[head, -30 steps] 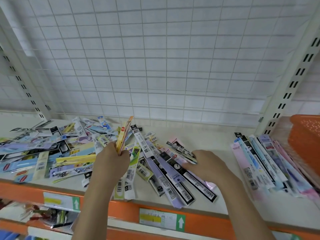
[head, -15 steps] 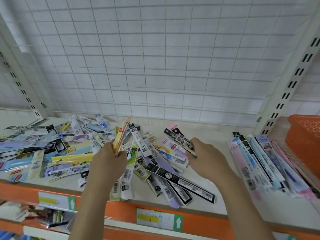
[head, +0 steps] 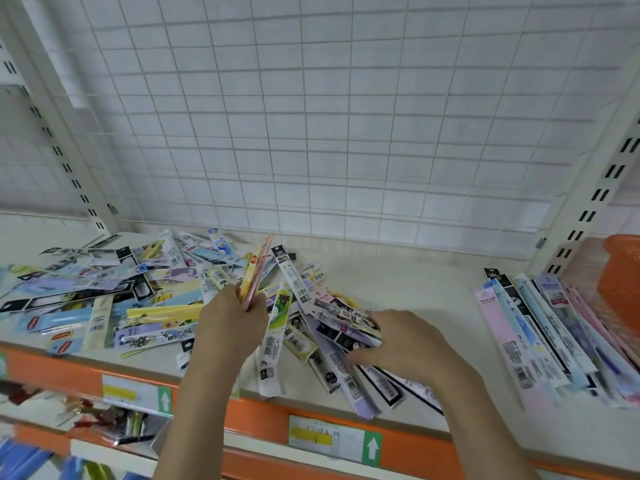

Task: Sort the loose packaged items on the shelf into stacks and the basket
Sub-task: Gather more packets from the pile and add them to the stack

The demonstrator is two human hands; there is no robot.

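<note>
Loose long packets (head: 104, 299) in many colours lie heaped on the left and middle of the cream shelf (head: 408, 282). My left hand (head: 230, 327) grips a bunch of yellow and pink packets (head: 254, 271), held upright above the heap. To its right, my right hand (head: 405, 344) lies low on the heap's right end. Its fingers and thumb are curled round a black packet (head: 343, 311) among purple and black ones. A sorted stack of packets (head: 540, 334) lies fanned out at the right. Beside it stands the orange basket (head: 620, 292), cut off by the frame edge.
A white wire grid (head: 329, 133) closes the back of the shelf between slotted uprights (head: 588, 209). The orange front edge (head: 263, 420) carries price labels. A lower shelf (head: 114, 424) holds more goods. A bare strip of shelf separates heap and stack.
My right hand has come down from a raised position onto the heap's right end, still with the black packet. My left hand keeps its bunch in nearly the same place.
</note>
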